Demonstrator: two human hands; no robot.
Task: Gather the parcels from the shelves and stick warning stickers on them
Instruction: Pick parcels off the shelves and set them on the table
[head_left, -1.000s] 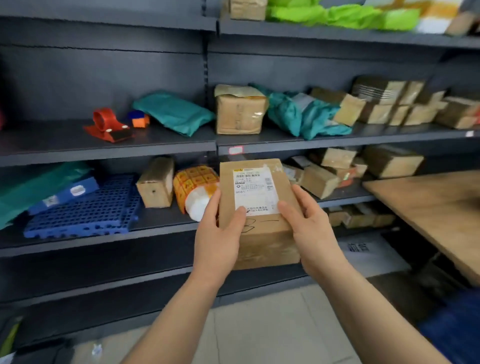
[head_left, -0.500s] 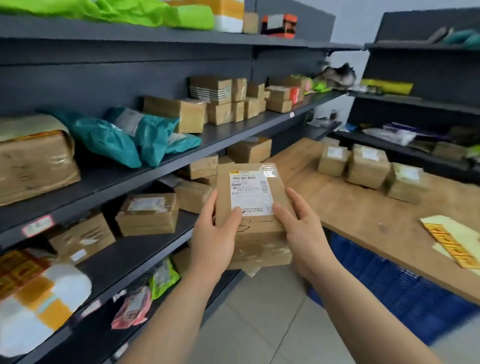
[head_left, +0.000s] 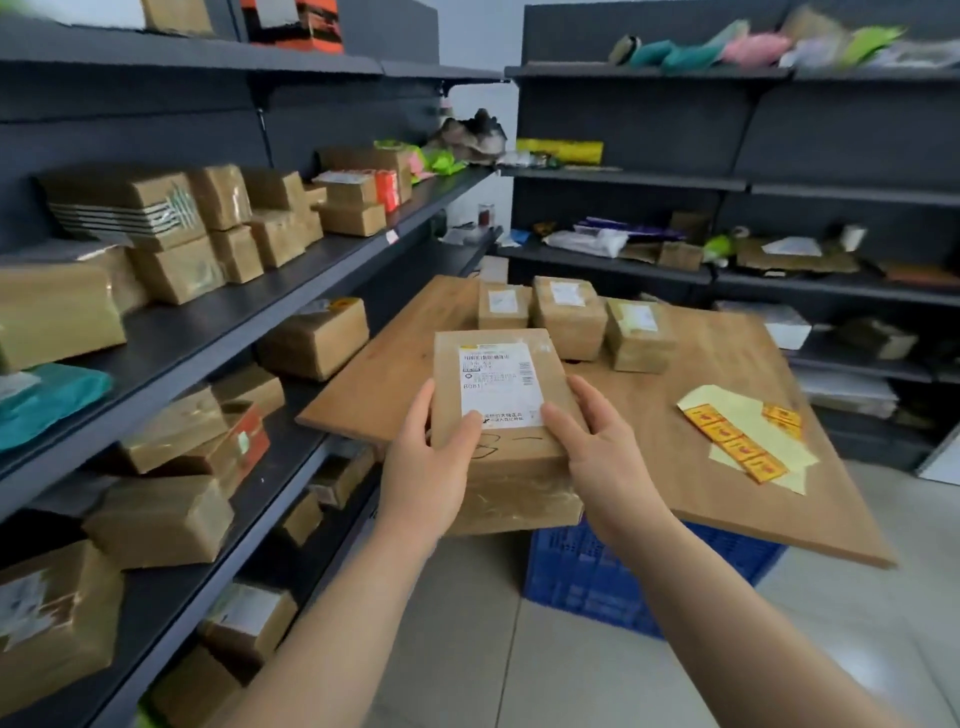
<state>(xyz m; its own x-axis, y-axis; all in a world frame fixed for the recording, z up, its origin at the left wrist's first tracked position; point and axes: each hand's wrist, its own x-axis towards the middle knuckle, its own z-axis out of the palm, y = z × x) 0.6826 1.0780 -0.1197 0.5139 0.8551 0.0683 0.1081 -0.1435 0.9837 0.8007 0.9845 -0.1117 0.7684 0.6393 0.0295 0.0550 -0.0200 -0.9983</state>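
Hands clasp a flat brown cardboard parcel (head_left: 511, 467) at chest height, the left hand (head_left: 426, 467) curled round its left edge and the right hand (head_left: 602, 457) round its right, both thumbs pressed on the top face at the lower corners of a white printed shipping label (head_left: 496, 382). Black handwritten marks sit just below that label, and wrinkled clear tape wraps the box's near side. The parcel hangs in the air over the near left edge of a light wooden tabletop (head_left: 649, 483), with nothing but the two hands supporting it. On the table's far end stand three small taped cardboard boxes (head_left: 569, 317), close together, each with a white label. Towards the table's right side lies a pale yellow backing sheet (head_left: 727, 410) carrying rows of orange warning stickers (head_left: 740, 444). A blue plastic crate (head_left: 597, 582) sits under the table on the tiled floor. Dark grey metal shelves (head_left: 234, 322) crowded with more brown parcels run along the left, and a second shelving unit (head_left: 727, 182) lines the back wall.
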